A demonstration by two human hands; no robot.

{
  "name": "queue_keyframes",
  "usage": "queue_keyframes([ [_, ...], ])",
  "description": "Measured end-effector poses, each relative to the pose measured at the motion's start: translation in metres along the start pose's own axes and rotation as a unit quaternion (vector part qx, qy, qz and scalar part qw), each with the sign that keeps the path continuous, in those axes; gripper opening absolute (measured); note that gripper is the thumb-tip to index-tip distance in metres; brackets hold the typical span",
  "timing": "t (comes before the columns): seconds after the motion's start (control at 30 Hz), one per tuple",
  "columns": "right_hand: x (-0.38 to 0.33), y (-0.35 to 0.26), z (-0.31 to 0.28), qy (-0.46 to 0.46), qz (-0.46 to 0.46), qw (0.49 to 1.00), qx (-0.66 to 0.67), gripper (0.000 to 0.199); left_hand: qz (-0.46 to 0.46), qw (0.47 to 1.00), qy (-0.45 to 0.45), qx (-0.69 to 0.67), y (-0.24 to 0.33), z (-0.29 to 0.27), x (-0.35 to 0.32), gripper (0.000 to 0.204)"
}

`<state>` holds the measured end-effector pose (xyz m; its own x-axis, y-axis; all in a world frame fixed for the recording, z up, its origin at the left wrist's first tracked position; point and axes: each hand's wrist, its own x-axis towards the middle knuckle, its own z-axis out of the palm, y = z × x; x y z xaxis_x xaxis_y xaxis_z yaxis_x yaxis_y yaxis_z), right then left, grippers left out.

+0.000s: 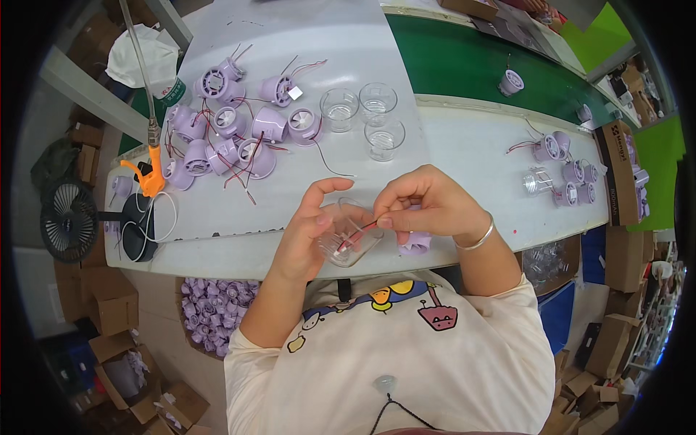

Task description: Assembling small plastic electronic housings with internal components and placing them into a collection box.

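Close to the table's near edge, my left hand [299,235] is closed around a clear plastic cup [349,250], tilted with its mouth toward my right hand. The fingertips of my right hand [429,201] pinch thin red and black wires [360,233], which run into the cup and end in a small pale connector. A purple motor housing [415,245] shows below my right hand, partly hidden by it; whether the hand also grips it I cannot tell.
Several purple housings with wires [270,125] lie at the left, beside three clear cups [341,109]. More housings [573,172] stand at the right by a cardboard box [620,174]. A green conveyor belt [464,61] carries one housing [511,83]. An orange-handled tool [150,172] hangs by a black fan [67,220].
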<state>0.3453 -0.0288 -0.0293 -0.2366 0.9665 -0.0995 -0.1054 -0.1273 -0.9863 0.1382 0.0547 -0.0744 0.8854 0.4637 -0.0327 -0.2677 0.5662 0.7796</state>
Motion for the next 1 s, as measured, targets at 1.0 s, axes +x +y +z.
queue_keyframes([
  [1.0, -0.011, 0.01, 0.029, 0.153, -0.222, 0.895, -0.357, 0.056, 0.234, 0.9, 0.163, 0.33, -0.007, 0.005, 0.002, 0.062],
])
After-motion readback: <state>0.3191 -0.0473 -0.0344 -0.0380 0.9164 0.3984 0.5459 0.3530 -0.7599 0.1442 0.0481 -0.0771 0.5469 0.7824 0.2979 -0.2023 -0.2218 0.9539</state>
